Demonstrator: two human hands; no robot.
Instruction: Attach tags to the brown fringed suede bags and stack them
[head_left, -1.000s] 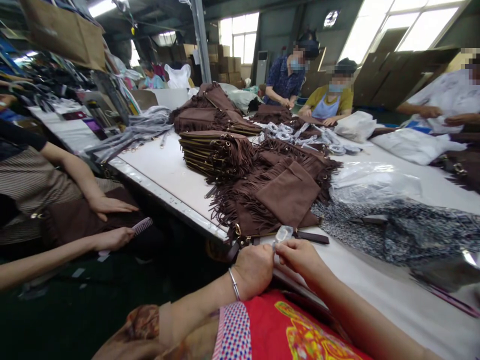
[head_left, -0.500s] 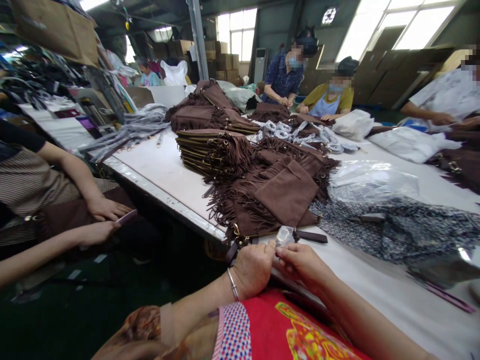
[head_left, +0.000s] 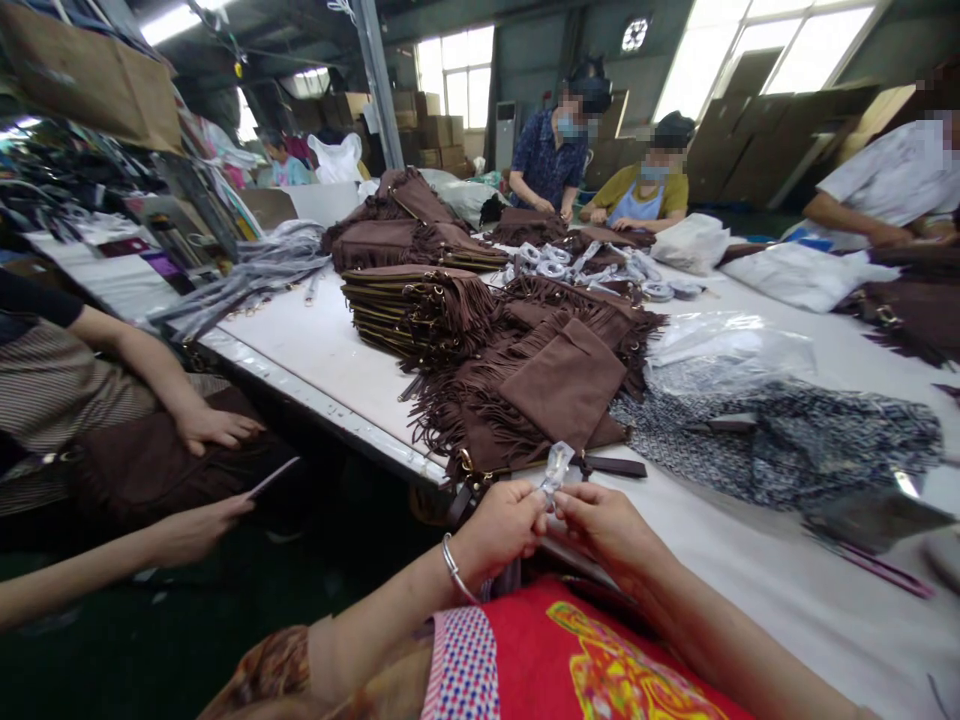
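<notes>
Both my hands meet at the table's near edge, pinching a small piece of clear plastic wrap (head_left: 557,464) between them. It sticks up above my fingertips, crumpled, perhaps round a small metal part I cannot make out. My left hand (head_left: 510,525), with a bangle at the wrist, grips it from the left. From the right, the thumb and fingers of my right hand (head_left: 600,522) close on its lower end. Just beyond lies a brown fringed bag (head_left: 562,385), with a gold clasp and a dark strap (head_left: 615,467) near my fingers.
Stacked brown bags (head_left: 412,310) stand on the white table (head_left: 300,345). To the right lie clear plastic (head_left: 727,350), speckled fabric (head_left: 795,440) and a pink tool (head_left: 885,572). At left, a co-worker's hands (head_left: 214,425) handle a brown bag. Other people work across the table.
The plastic wrap now stands narrower and more upright above my fingers. My left hand has turned slightly. The co-worker's lower hand at left has moved down, away from the bag, with a thin pale strip.
</notes>
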